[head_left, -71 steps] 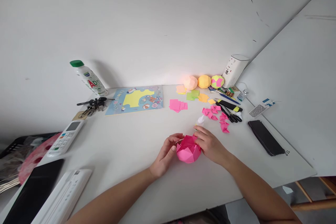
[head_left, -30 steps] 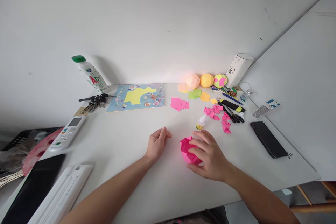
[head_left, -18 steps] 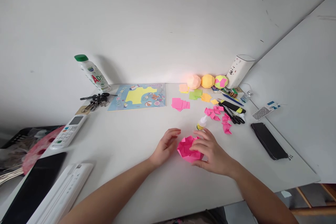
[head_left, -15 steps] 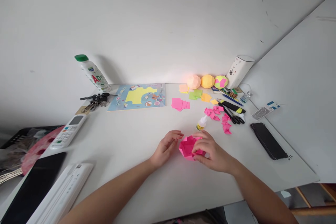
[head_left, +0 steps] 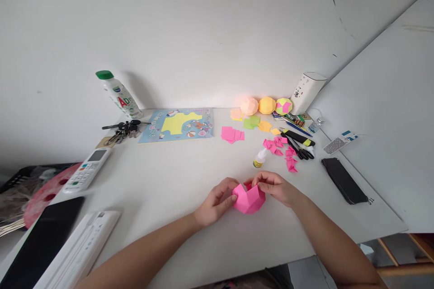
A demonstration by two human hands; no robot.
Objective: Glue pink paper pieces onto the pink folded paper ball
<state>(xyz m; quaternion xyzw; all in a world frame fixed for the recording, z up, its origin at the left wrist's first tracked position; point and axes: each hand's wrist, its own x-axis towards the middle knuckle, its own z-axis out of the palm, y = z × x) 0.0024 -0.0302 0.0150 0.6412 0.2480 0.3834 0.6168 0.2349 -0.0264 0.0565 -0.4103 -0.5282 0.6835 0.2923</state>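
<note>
A pink folded-paper ball (head_left: 248, 202), open at the top with pointed edges, is held between both hands over the front of the table. My left hand (head_left: 217, 201) grips its left side, thumb on the near face and fingers behind. On the right, my right hand (head_left: 276, 187) pinches the ball's upper rim with thumb and fingertips. A small glue bottle (head_left: 259, 158) with a white nozzle stands just beyond the hands. Several folded pink paper pieces (head_left: 274, 145) lie farther back to the right.
Along the wall sit a peach paper ball (head_left: 249, 106), an orange one (head_left: 267, 105) and a yellow-pink one (head_left: 284, 106). Scissors (head_left: 301, 150), a cutter (head_left: 298, 137) and a black pouch (head_left: 344, 180) lie right. Left are a blue booklet (head_left: 152, 131), keys (head_left: 125, 130) and a bottle (head_left: 122, 97).
The pink ball has tipped so its outer side faces me. My left hand has closed on its left side, and my right hand has moved from inside it to the rim.
</note>
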